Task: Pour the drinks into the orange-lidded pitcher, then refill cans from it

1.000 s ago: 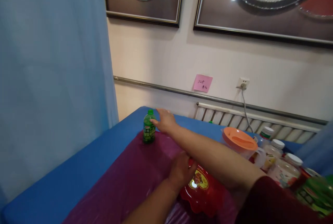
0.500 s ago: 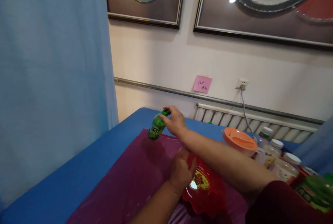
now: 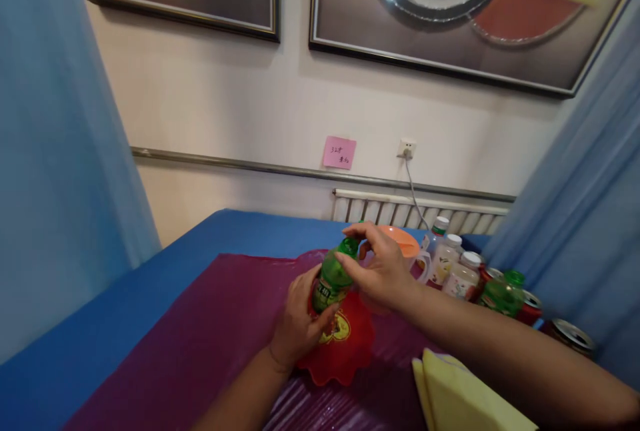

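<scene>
A green plastic drink bottle (image 3: 334, 277) is tilted slightly over a red scallop-edged plate (image 3: 345, 357) with a yellow emblem. My left hand (image 3: 297, 317) wraps the bottle's lower body, fingers on the left side and thumb across the front. At the neck, my right hand (image 3: 383, 264) curls its thumb and forefinger around the top, while its other fingers stay bent behind. The plate lies on a shiny purple sheet (image 3: 225, 317), partly hidden by my hands and the bottle.
Right of my hands stand an orange-lidded pitcher (image 3: 400, 241), clear bottles with white caps (image 3: 463, 277), another green bottle (image 3: 505, 291) and cans (image 3: 570, 334). A folded yellow cloth (image 3: 460, 394) lies near my right forearm. Blue curtains (image 3: 65, 151) hang on both sides.
The green bottle has come nearer, from beyond the plate to above it. My left hand has moved off the plate's rim and onto the bottle. The view has swung right.
</scene>
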Available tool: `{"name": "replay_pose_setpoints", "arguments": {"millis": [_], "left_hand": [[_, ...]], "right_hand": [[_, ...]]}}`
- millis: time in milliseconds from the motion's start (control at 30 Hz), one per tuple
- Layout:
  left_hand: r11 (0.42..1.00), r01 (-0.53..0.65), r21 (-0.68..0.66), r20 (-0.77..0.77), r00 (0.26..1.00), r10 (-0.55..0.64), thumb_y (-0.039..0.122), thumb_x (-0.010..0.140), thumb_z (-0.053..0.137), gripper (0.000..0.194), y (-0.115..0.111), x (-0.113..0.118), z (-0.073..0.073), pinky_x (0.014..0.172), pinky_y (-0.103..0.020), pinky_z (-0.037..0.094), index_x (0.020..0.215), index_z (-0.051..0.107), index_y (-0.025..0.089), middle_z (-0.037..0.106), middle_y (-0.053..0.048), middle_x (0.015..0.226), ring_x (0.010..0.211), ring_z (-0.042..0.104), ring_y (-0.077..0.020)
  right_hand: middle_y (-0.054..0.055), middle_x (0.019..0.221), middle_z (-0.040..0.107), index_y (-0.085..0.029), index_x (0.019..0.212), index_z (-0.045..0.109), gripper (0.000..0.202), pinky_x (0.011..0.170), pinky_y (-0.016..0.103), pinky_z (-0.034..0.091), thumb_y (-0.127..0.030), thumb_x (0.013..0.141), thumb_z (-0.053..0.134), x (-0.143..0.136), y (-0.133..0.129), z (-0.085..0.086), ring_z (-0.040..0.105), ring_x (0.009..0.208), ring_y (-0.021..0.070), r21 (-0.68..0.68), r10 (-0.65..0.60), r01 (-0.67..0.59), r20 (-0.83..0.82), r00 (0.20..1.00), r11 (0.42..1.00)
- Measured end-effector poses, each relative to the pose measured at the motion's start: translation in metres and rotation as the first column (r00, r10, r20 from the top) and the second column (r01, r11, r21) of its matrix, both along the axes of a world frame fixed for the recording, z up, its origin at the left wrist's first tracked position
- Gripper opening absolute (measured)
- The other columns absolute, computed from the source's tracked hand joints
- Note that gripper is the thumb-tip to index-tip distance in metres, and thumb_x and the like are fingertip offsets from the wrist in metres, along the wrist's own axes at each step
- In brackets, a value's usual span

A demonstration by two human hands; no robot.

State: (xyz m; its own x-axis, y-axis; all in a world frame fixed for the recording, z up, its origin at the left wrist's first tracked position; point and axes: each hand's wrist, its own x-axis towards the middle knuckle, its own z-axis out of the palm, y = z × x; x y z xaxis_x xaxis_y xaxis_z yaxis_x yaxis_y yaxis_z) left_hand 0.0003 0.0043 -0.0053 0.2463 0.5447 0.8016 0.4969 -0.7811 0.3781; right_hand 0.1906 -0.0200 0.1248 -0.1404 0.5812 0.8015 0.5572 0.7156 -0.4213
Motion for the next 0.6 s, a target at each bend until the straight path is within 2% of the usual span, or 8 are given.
{"name": "replay_pose_setpoints", "arguments": {"millis": [133,200,267,333,400,467,533,600], "left_hand": [[0.997,0.045,-0.067,-0.018,0.999,-0.046,0.041,0.089,0.072,0.064,0.001,0.002,0.002,0.099,-0.047,0.056,0.144,0.046,0.024,0.066,-0.013,0.128,0.116,0.066,-0.0292],[0.995,0.019,-0.093,-0.003,1.000,-0.020,0.040,0.087,0.072,0.062,0.002,0.002,0.003,0.098,-0.047,0.057,0.142,0.049,0.023,0.068,-0.012,0.127,0.114,0.068,-0.0294],[0.992,-0.002,-0.129,0.007,1.000,0.003,0.041,0.085,0.073,0.063,0.004,0.002,0.003,0.098,-0.048,0.057,0.140,0.051,0.022,0.069,-0.012,0.126,0.113,0.069,-0.0298],[0.985,-0.011,-0.171,0.005,1.000,0.012,0.041,0.084,0.073,0.063,0.007,0.003,0.000,0.099,-0.049,0.057,0.140,0.053,0.021,0.070,-0.012,0.127,0.113,0.069,-0.0301],[0.976,-0.009,-0.218,-0.001,1.000,0.008,0.042,0.083,0.072,0.063,0.009,0.004,-0.005,0.101,-0.050,0.056,0.139,0.053,0.021,0.069,-0.012,0.129,0.116,0.068,-0.0302],[0.966,-0.006,-0.258,0.006,1.000,0.008,0.041,0.081,0.073,0.064,0.011,0.006,-0.009,0.102,-0.051,0.055,0.139,0.053,0.021,0.069,-0.012,0.131,0.117,0.068,-0.0304],[0.957,0.001,-0.292,0.022,1.000,0.005,0.042,0.080,0.073,0.067,0.013,0.007,-0.012,0.103,-0.052,0.054,0.140,0.053,0.021,0.069,-0.012,0.132,0.118,0.068,-0.0306],[0.944,0.017,-0.328,0.033,0.999,-0.007,0.041,0.079,0.074,0.069,0.013,0.007,-0.011,0.104,-0.052,0.054,0.141,0.052,0.021,0.068,-0.013,0.133,0.119,0.068,-0.0306]], "right_hand": [[0.007,0.110,0.069,-0.023,0.121,0.058,0.036,0.073,0.032,0.055,-0.031,0.088,0.069,0.018,-0.008,-0.013,0.066,0.088,0.0180,-0.072,0.012,-0.016,-0.055,0.998,0.997],[0.008,0.120,0.066,-0.024,0.130,0.055,0.043,0.085,0.036,0.055,-0.034,0.090,0.068,0.033,-0.014,-0.019,0.065,0.102,0.0207,-0.058,-0.002,-0.002,-0.060,0.998,0.998],[0.010,0.129,0.062,-0.025,0.131,0.055,0.042,0.098,0.042,0.050,-0.037,0.092,0.065,0.056,-0.019,-0.028,0.059,0.119,0.0239,-0.019,-0.087,0.086,-0.096,0.992,0.996],[0.011,0.133,0.060,-0.024,0.126,0.057,0.038,0.104,0.046,0.045,-0.040,0.093,0.063,0.085,-0.016,-0.043,0.055,0.126,0.0262,-0.025,-0.228,0.228,-0.205,0.952,0.973],[0.012,0.129,0.061,-0.022,0.122,0.059,0.043,0.099,0.046,0.047,-0.049,0.089,0.064,0.114,-0.007,-0.061,0.058,0.119,0.0273,-0.149,-0.375,0.344,-0.357,0.855,0.927],[0.012,0.122,0.064,-0.021,0.116,0.061,0.051,0.098,0.046,0.047,-0.058,0.081,0.069,0.139,0.007,-0.079,0.060,0.112,0.0275,-0.319,-0.481,0.366,-0.466,0.743,0.874],[0.011,0.112,0.068,-0.020,0.107,0.063,0.056,0.094,0.045,0.048,-0.065,0.074,0.071,0.154,0.020,-0.094,0.063,0.104,0.0279,-0.407,-0.512,0.333,-0.495,0.702,0.851],[0.009,0.097,0.070,-0.020,0.094,0.066,0.057,0.087,0.042,0.050,-0.072,0.070,0.071,0.159,0.030,-0.104,0.065,0.092,0.0270,-0.449,-0.501,0.283,-0.499,0.707,0.847]]}}
